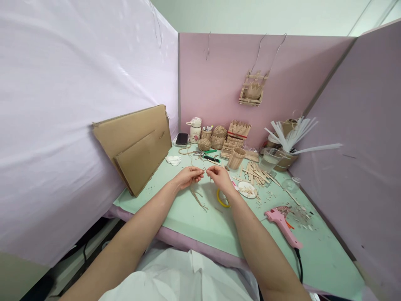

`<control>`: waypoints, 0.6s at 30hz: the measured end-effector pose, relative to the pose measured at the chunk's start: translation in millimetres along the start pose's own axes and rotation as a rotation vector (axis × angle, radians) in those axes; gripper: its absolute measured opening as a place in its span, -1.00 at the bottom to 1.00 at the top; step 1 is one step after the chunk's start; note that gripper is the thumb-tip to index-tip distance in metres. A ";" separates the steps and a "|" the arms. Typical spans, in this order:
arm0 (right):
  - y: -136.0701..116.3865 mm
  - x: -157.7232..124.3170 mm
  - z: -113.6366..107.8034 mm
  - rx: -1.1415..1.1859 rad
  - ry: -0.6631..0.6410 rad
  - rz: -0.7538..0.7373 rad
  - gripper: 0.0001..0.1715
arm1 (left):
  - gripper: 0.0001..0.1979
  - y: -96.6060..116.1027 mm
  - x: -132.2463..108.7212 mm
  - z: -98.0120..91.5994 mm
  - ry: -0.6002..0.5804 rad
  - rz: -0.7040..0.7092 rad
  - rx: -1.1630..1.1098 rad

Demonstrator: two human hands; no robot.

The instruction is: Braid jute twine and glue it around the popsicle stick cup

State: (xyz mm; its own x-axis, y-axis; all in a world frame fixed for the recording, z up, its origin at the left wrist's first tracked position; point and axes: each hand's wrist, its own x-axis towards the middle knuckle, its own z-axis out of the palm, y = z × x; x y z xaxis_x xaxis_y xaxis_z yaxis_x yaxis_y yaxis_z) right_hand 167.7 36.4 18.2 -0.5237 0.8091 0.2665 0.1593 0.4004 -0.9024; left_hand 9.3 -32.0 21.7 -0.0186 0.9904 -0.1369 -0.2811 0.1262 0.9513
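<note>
My left hand point(188, 176) and my right hand point(220, 175) meet above the green table point(188, 213), both with fingers pinched. Between the fingertips runs a short piece of brown jute twine point(204, 169). More twine point(197, 197) hangs from my left hand and trails onto the table below it. A yellow ring point(222, 200) lies on the table just under my right wrist.
Cardboard sheets point(138, 144) lean at the left. A pink glue gun point(282, 225) lies front right. Loose craft sticks point(255, 173), a stick cup point(235, 159), a white dish point(247, 190), pliers point(208, 156), twine balls point(204, 144) and jars stand behind.
</note>
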 end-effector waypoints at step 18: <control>-12.1 -5.7 0.9 -0.126 0.250 -0.165 -0.75 | -0.84 -2.5 1.1 1.9 -0.011 0.041 -0.008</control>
State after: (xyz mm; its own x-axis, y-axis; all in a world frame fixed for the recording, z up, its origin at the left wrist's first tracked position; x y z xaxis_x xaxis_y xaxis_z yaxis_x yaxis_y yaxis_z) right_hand 168.1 26.6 27.2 -0.3317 0.8031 0.4949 0.1994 0.5725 -0.7953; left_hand 11.8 -31.2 19.7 -0.0196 0.9954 -0.0943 -0.2877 0.0847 0.9540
